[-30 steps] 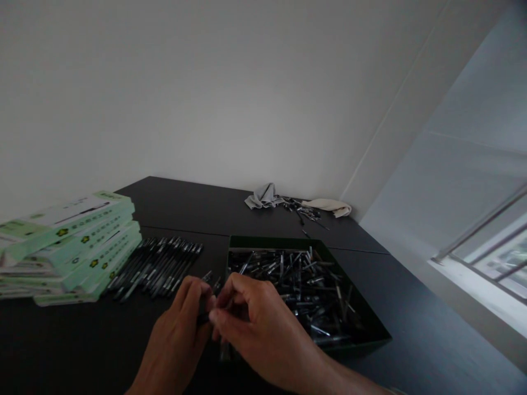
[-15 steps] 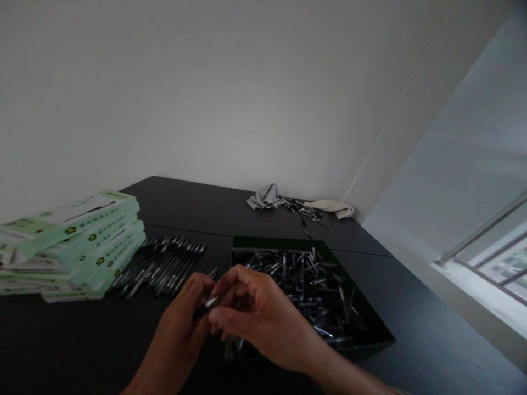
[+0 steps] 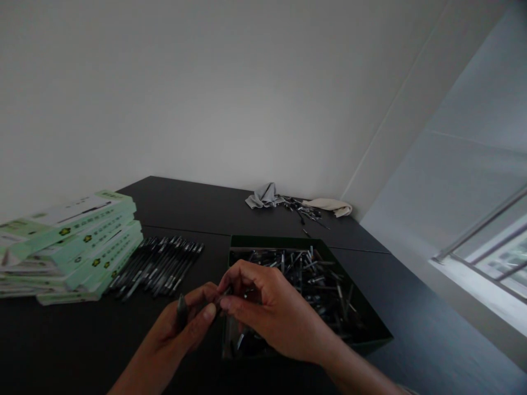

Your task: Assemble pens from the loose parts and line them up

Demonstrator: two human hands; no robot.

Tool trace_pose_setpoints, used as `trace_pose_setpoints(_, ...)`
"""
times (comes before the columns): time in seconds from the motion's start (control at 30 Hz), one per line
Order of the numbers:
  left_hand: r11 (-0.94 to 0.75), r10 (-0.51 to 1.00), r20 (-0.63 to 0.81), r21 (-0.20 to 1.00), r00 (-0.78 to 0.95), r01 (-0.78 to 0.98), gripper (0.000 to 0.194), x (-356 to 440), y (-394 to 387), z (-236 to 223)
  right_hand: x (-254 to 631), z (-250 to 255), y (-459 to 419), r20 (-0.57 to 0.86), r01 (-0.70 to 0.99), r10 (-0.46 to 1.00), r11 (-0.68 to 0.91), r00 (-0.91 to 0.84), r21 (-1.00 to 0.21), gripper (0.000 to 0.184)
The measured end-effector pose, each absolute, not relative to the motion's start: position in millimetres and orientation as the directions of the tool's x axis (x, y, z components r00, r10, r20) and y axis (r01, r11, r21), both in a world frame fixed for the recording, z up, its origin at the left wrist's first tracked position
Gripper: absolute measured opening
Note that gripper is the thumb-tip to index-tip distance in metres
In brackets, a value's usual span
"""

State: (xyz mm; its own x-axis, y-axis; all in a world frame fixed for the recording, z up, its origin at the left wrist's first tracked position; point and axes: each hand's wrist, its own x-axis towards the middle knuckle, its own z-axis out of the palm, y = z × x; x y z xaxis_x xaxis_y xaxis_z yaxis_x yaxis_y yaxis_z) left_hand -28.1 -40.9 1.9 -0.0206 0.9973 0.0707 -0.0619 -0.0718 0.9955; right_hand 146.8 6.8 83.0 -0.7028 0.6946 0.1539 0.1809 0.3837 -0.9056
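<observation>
My left hand (image 3: 181,329) is closed round a dark pen part (image 3: 181,311) that sticks up between its fingers. My right hand (image 3: 272,310) meets it, thumb and fingers pinched on a small piece I cannot make out, right at the left fingertips. Both hands hover at the near left corner of a dark green box (image 3: 373,329) filled with several loose black and silver pen parts (image 3: 321,285). A row of several assembled black pens (image 3: 158,266) lies on the black table (image 3: 181,208) to the left of the box.
A stack of green and white flat boxes (image 3: 69,241) stands at the left edge. At the far corner lie a grey cloth (image 3: 261,196), a beige cloth (image 3: 331,206) and scattered pen pieces (image 3: 302,211). A wall and a window rail (image 3: 481,236) lie to the right.
My left hand has dropped lower and turned, so the pen part now stands upright in it. My right hand stays pinched at its fingertips.
</observation>
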Motion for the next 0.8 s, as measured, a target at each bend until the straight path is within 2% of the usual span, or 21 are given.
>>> trace_pose_setpoints(0.23,-0.225,0.972,0.209,0.958,0.104,0.177,0.033,-22.7,-36.9,13.0,160.6,100.8,9.0,0.198,0.09,0.712,0.344,-0.673,-0.935,0.008)
trace_pose_setpoints(0.4,-0.289,0.954,0.247,0.904,0.168,0.315,0.02,-22.5,-30.5,2.8,160.8,104.2,1.7,0.239,0.175,0.624,0.527,-0.744,-0.832,0.008)
trace_pose_setpoints(0.57,-0.316,0.947,0.263,0.873,0.187,0.373,0.011,-24.5,-29.1,-8.5,156.8,98.7,0.6,0.272,0.189,0.628,0.566,-0.729,-0.803,0.011)
trace_pose_setpoints(0.7,-0.319,0.946,0.265,0.866,0.189,0.384,0.012,-22.8,-29.5,-6.2,157.9,99.7,1.3,0.278,0.186,0.614,0.583,-0.739,-0.791,0.011)
trace_pose_setpoints(0.8,-0.322,0.945,0.27,0.861,0.183,0.394,0.014,-21.7,-29.0,-4.5,159.7,101.3,2.1,0.276,0.208,0.658,0.559,-0.701,-0.803,0.008)
